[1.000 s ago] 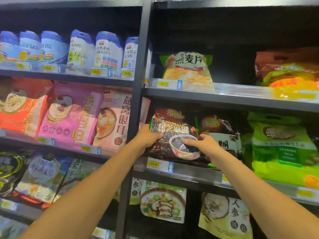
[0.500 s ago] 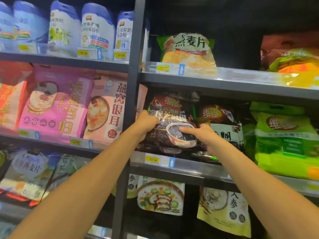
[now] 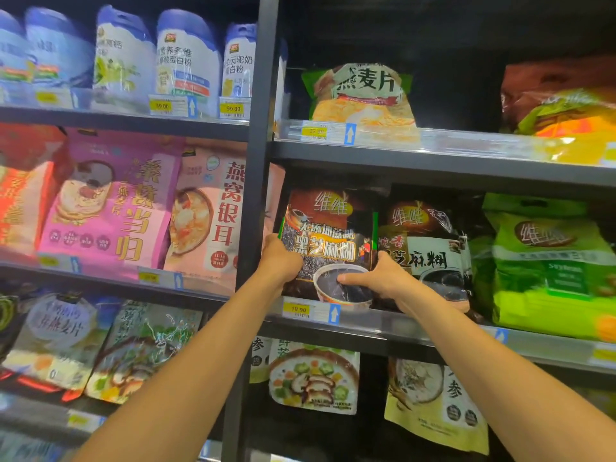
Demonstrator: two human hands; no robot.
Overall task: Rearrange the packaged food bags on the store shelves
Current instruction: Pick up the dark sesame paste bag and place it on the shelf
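Glossy dark bag [image 3: 328, 235] upright | left hand [image 3: 278, 261], right hand [image 3: 376, 278] gripping sides

Dim shelf recesses, glare on wrappers, blurred wide-angle edges.

Both bare arms reach forward and up, left hand [image 3: 279, 261] and right hand [image 3: 380, 278] curled in a grip.

Grey metal shelf [image 3: 443, 331], right bay, middle tier: upright black sesame bag [image 3: 328, 228] at left end, second dark bag [image 3: 430, 241] beside, green bags [image 3: 550, 271] further right; price tag [image 3: 298, 310] on edge.
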